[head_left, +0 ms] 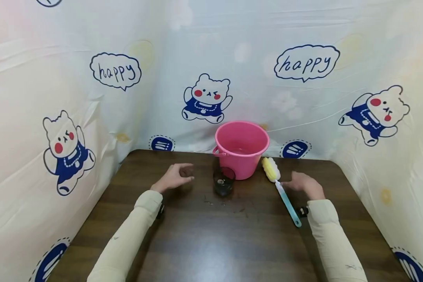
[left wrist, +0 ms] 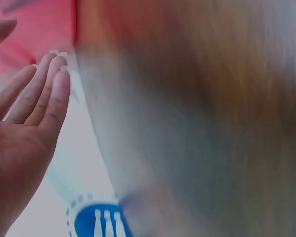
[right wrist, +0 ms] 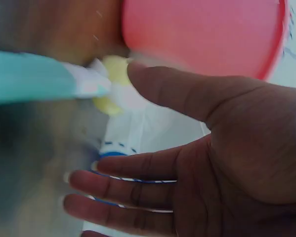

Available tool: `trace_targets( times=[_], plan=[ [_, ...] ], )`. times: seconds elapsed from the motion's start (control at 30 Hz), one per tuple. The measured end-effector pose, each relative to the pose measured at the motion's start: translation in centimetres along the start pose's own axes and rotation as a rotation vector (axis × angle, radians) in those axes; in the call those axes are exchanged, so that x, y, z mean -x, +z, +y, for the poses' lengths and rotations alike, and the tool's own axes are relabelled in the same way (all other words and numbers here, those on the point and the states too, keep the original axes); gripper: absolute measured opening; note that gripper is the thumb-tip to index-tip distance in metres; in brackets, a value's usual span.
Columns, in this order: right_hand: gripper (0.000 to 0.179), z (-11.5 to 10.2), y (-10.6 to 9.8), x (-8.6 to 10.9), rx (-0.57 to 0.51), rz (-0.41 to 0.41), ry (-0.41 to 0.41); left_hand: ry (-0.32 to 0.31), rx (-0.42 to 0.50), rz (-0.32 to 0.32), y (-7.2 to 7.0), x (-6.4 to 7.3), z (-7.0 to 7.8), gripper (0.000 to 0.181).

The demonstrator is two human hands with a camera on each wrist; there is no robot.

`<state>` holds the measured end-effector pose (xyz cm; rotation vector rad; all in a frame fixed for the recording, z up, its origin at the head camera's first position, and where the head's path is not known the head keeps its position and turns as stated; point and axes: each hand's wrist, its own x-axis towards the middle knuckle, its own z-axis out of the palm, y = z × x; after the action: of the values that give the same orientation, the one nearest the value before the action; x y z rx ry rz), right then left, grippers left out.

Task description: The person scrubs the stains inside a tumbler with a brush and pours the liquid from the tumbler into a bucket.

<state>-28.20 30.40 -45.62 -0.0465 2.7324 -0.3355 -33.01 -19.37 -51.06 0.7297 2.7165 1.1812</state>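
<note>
Thumbs spread from fingers, my left hand (head_left: 174,177) and right hand (head_left: 306,185) flank the round pink plastic bucket (head_left: 244,166), blue-handled yellow-and-white brush (head_left: 284,196) at its right.

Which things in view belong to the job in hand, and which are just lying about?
Likely in the job:
- brush, near the right hand
- cup, nearest the left hand
- bucket, behind the cup

Probably just setting:
- table
- printed sheet
</note>
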Motion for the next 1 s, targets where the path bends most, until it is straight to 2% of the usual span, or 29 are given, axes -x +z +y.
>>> trace_targets(
  times=[0.1, 0.17, 0.33, 0.47, 0.57, 0.7, 0.87, 1.0],
  plan=[
    [0.044, -0.7, 1.1, 1.4, -0.01, -0.037, 0.041, 0.016, 0.164, -0.076, 1.6, -0.1, 1.7, 0.061],
    [0.039, -1.0, 2.1, 1.5, -0.02, -0.016, 0.068, 0.022, 0.218, -0.095, 3.0, -0.5, 2.6, 0.066],
    [0.035, -1.1, 4.6, 0.6, -0.08, 0.063, 0.096, -0.009, 0.26, -0.114, 6.3, -1.8, 4.5, 0.089],
    [0.026, -0.9, 5.3, 0.3, -0.092, 0.084, 0.096, -0.015, 0.288, -0.085, 8.2, -2.5, 5.6, 0.091],
    [0.017, -0.6, 4.9, 0.7, -0.119, 0.101, 0.108, 0.029, 0.336, -0.051, 9.2, -2.9, 6.1, 0.084],
    [0.018, -0.1, 3.9, 2.1, -0.177, 0.164, 0.117, 0.053, 0.386, 0.005, 9.9, -3.2, 6.2, 0.078],
    [0.022, 0.0, 1.5, 5.6, -0.202, 0.219, 0.089, 0.009, 0.344, 0.052, 10.1, -3.1, 6.4, 0.078],
    [0.022, -0.8, -0.4, 8.8, -0.239, 0.223, 0.023, 0.041, 0.286, 0.085, 9.7, -3.1, 6.9, 0.081]
  ],
)
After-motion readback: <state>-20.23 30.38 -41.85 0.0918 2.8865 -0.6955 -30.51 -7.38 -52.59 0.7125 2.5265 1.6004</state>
